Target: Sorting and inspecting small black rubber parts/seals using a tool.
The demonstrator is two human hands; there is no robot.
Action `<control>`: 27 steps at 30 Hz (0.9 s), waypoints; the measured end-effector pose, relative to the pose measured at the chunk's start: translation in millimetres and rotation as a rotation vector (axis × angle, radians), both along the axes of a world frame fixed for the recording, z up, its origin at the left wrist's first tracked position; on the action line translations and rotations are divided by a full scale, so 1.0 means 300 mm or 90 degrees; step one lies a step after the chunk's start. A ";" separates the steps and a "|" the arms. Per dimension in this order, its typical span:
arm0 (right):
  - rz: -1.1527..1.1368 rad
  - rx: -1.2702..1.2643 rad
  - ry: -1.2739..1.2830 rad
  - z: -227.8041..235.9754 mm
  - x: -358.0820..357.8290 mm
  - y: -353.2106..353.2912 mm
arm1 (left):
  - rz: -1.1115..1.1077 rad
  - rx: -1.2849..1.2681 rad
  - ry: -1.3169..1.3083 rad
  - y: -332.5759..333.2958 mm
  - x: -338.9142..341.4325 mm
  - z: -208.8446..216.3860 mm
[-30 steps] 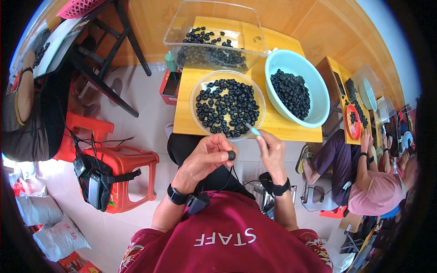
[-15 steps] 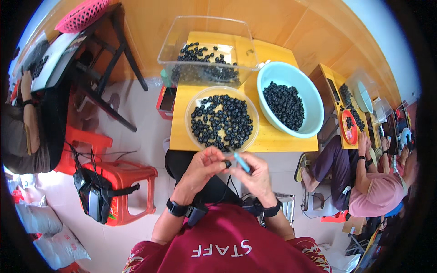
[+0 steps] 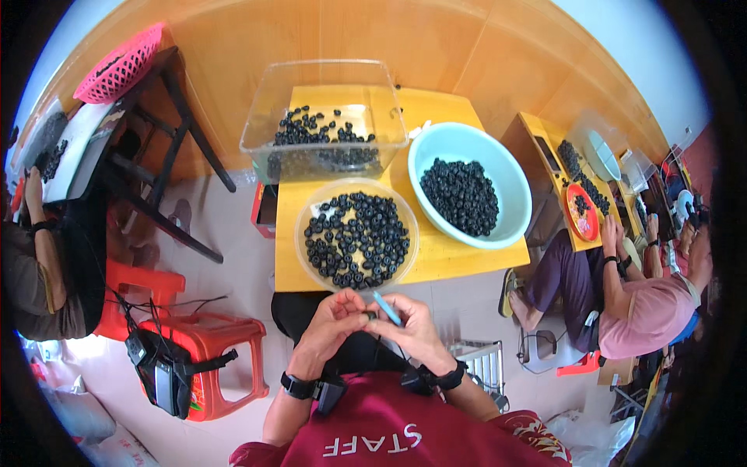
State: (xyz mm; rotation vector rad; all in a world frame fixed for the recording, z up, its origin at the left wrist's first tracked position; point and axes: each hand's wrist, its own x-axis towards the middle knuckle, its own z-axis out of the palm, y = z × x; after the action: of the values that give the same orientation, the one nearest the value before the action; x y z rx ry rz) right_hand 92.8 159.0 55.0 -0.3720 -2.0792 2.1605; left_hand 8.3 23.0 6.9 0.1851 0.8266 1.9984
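Note:
My left hand [image 3: 328, 325] pinches a small black round piece [image 3: 371, 314] with a hole through pieces of its sort. In my right hand [image 3: 414, 325] is a slim light-blue pen-shaped tool [image 3: 387, 308], its lower end meeting the fingers. Both hands nearly touch, just off the near edge of the yellow table [image 3: 451, 268]. Beyond them sits a round transparent tray [image 3: 415, 253] with many black ring-like pieces [image 3: 366, 233] spread in it. A light-blue basin [image 3: 510, 179] to its right holds a heap of the same pieces. The exact tip of the tool is hidden.
Behind the tray stands a transparent rectangular box [image 3: 385, 101] with more black pieces. A red stool [image 3: 233, 335] with a black bag [image 3: 167, 381] and cables is at left. People work at tables on both sides; a pink basket [image 3: 124, 66] rests at far left.
The view has shifted, so the table and containers appear lower and further left. My hands have drawn closer together, the blue tool and the black piece still in them.

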 end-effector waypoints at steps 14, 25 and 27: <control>-0.419 0.446 0.125 0.110 -0.097 0.424 | 0.115 -0.125 0.065 -0.061 -0.063 0.020; -0.293 0.260 -0.022 -0.139 -0.017 0.197 | 0.316 -0.484 0.692 -0.001 -0.202 0.012; -0.263 0.243 -0.022 -0.154 -0.017 0.171 | 0.287 -0.500 0.771 0.026 -0.225 0.012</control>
State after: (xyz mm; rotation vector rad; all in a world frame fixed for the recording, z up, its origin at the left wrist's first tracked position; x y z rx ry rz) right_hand 87.7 210.3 8.7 -0.7175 -2.1365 1.5022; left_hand -59.3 30.8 10.4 0.8319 2.5126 1.6372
